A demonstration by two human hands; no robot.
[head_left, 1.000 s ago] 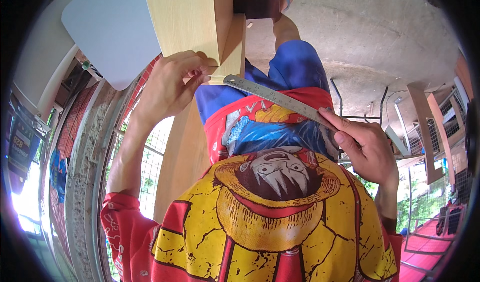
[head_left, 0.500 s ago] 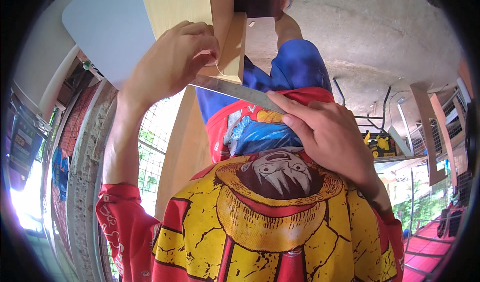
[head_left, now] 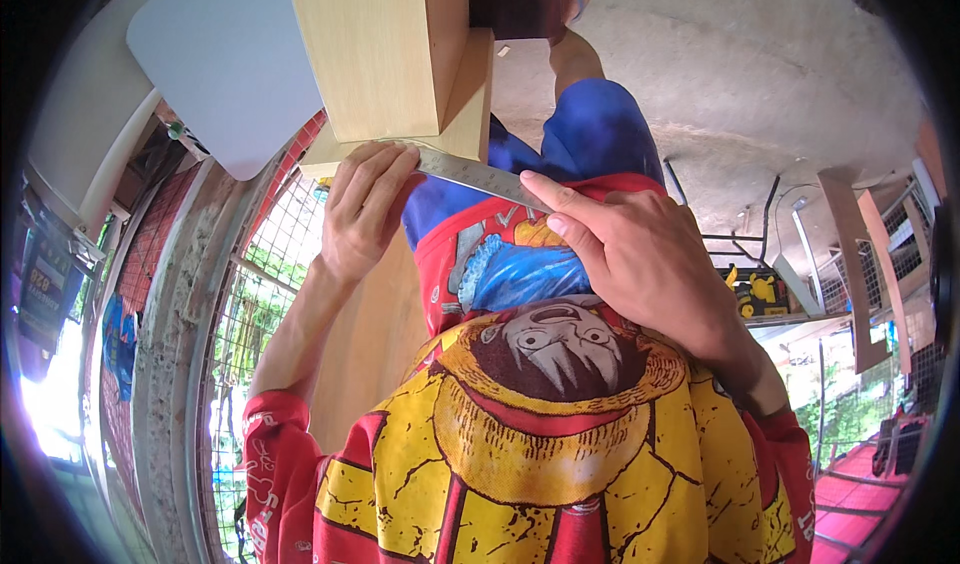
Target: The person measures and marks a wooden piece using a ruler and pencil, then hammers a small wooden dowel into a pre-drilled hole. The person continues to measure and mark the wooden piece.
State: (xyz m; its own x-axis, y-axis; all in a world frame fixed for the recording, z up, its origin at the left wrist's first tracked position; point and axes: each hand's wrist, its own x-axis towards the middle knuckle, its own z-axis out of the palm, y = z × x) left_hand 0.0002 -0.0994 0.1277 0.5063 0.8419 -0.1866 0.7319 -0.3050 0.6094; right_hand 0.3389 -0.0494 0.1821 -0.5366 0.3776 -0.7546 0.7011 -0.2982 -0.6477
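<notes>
right hand holds metal ruler by its near end, index finger stretched along it, thumb just beside. ruler slants up-left, over the lap, in front of the pale wooden board. left hand at ruler's far end, fingers bent, close together, narrow; fingertips at the ruler's tip and near the board's edge. cannot tell whether left hand grips ruler or only touches it. tall pale wooden block stands against the board, just beyond left hand. grey rounded panel left of block. brown plank below left hand, beside red and yellow shirt. blue shorts right of board. concrete floor farther right.
</notes>
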